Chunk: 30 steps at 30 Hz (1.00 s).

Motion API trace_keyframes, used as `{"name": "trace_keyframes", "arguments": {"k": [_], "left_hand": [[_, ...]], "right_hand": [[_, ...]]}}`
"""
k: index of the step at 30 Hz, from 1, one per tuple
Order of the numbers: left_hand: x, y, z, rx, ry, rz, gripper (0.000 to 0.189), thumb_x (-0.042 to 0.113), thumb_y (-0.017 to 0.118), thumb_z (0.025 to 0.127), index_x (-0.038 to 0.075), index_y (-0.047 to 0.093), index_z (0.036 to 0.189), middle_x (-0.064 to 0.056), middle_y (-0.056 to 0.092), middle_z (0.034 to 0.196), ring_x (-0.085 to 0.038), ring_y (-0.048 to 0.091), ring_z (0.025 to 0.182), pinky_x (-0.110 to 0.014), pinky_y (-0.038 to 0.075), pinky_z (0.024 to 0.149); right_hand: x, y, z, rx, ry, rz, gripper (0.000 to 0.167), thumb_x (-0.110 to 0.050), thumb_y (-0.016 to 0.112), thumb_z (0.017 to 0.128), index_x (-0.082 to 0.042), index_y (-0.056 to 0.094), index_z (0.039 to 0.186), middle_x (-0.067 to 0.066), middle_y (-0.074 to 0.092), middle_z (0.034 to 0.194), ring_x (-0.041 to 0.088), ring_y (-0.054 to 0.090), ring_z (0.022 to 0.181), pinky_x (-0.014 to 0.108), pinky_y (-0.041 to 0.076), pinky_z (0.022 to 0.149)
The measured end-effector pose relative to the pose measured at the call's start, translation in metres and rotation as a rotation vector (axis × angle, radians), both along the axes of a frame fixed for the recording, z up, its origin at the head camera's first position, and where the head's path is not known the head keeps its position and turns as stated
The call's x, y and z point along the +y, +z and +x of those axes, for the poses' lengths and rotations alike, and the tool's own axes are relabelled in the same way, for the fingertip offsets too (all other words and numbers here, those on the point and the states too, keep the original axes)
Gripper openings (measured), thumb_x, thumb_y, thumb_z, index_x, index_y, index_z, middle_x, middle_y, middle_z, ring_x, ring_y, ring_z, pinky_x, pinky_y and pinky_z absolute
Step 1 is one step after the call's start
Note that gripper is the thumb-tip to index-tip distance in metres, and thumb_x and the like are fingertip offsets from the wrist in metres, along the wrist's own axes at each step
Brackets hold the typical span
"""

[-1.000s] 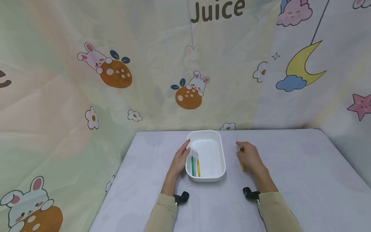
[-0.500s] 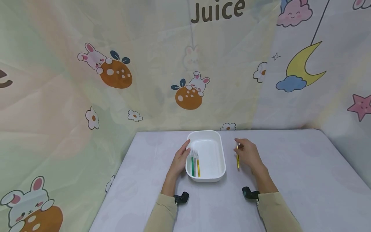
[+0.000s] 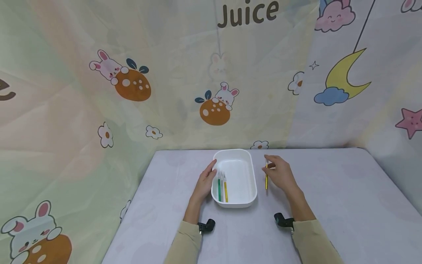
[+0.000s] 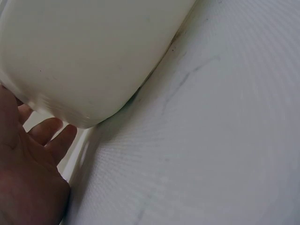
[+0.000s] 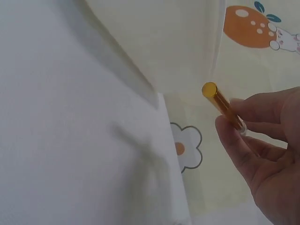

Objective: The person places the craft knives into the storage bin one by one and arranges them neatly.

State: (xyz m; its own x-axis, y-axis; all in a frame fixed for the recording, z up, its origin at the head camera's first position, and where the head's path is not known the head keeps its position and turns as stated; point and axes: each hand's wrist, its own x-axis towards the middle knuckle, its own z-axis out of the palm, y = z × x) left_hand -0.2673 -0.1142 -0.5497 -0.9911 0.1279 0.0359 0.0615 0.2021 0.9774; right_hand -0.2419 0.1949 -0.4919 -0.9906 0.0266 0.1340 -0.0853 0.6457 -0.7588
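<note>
In the head view a white plastic tray (image 3: 242, 196) stands near the table's far edge. My left hand (image 3: 204, 183) holds its left wall, with thumb and forefinger at the rim; in the left wrist view some fingers (image 4: 63, 140) lie by the outer wall. Several slim sticks lie lengthwise at the tray's left side, among them a green stick (image 3: 219, 190) and a yellow one (image 3: 226, 192), with pale upper ends. Right of the tray, my right hand (image 3: 281, 174) pinches a slim gold pen-like stick (image 5: 222, 105) above the table. Its upper end is hidden by the fingers.
The white-covered table (image 3: 244, 234) extends around the tray. A printed cloth backdrop (image 3: 178, 110) hangs behind and beside it. Black wrist cameras sit on the left wrist (image 3: 206, 225) and the right wrist (image 3: 283, 220).
The right hand has lifted the gold stick, moved it left toward the tray and turned it from slanted to nearly in line with the tray's side. The left hand stays at the tray.
</note>
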Motion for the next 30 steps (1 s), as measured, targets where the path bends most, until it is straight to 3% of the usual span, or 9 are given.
{"name": "trace_keyframes", "arguments": {"k": [13,19,30], "left_hand": [[0.0,0.001,0.001,-0.008,-0.001,-0.014,0.046,0.037,0.048,0.11,0.04,0.045,0.156,0.017,0.037,0.166,-0.012,0.027,0.158,-0.047,0.021,0.131],[-0.001,0.0,0.0,-0.003,-0.007,-0.01,0.046,0.037,0.048,0.11,0.04,0.045,0.156,0.017,0.037,0.166,-0.012,0.026,0.159,-0.047,0.02,0.131],[-0.001,0.002,0.001,0.001,-0.009,0.0,0.046,0.034,0.047,0.11,0.04,0.046,0.156,0.016,0.036,0.166,-0.013,0.026,0.159,-0.048,0.019,0.132]], "right_hand": [[-0.017,0.014,0.007,0.111,0.048,-0.033,0.057,-0.005,0.072,0.096,-0.002,0.053,0.15,0.022,0.054,0.147,0.037,0.068,0.115,0.05,0.061,0.096],[-0.024,0.02,0.008,0.184,0.081,-0.088,0.057,-0.001,0.074,0.094,0.0,0.056,0.148,0.021,0.057,0.144,0.035,0.07,0.111,0.049,0.062,0.093],[-0.041,0.023,0.011,0.217,0.081,-0.13,0.06,0.0,0.076,0.092,-0.005,0.056,0.149,0.016,0.056,0.149,0.031,0.072,0.108,0.041,0.064,0.087]]}}
